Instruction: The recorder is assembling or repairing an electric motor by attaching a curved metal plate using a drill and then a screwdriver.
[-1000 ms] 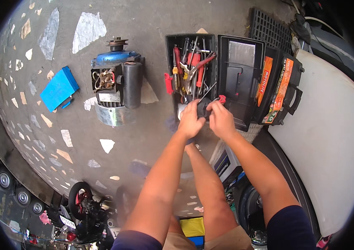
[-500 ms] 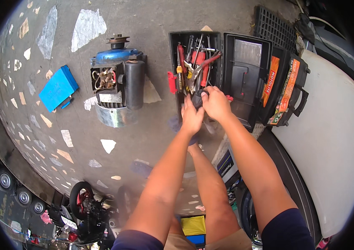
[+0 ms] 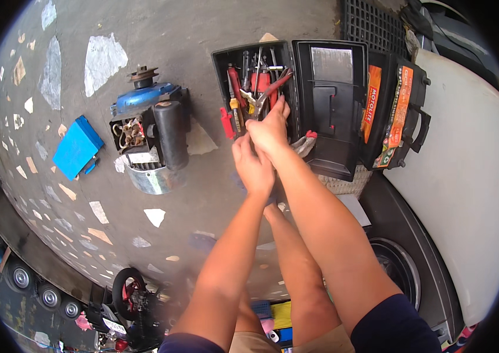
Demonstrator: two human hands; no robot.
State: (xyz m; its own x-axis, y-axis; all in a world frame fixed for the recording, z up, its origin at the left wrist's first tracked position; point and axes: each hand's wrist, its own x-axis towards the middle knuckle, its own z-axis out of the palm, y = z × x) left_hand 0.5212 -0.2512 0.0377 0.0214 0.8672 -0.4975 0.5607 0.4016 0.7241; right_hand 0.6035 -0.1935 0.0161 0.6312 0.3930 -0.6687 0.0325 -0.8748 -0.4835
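An open black toolbox [image 3: 329, 153] lies on the concrete floor, and its left tray holds red-handled pliers [image 3: 273, 85], screwdrivers and other tools. My right hand [image 3: 270, 126] reaches over that tray with its fingertips on the pliers' handles. Just behind it, my left hand [image 3: 252, 167] has curled fingers and touches the right hand. Only the backs of both hands show, so what they grip is hidden. A grey rag-like thing with a red tip [image 3: 305, 143] lies by my right wrist.
A blue and black electric motor [image 3: 149, 126] with a pulley stands left of the toolbox, and a blue cover [image 3: 76, 147] lies further left. A white vehicle body [image 3: 467, 194] and its tyre [image 3: 402, 270] are on the right. A black grate [image 3: 373, 26] lies at the top.
Both hands have moved up from the toolbox's front edge onto the tool tray. The right hand's fingers now lie on the pliers.
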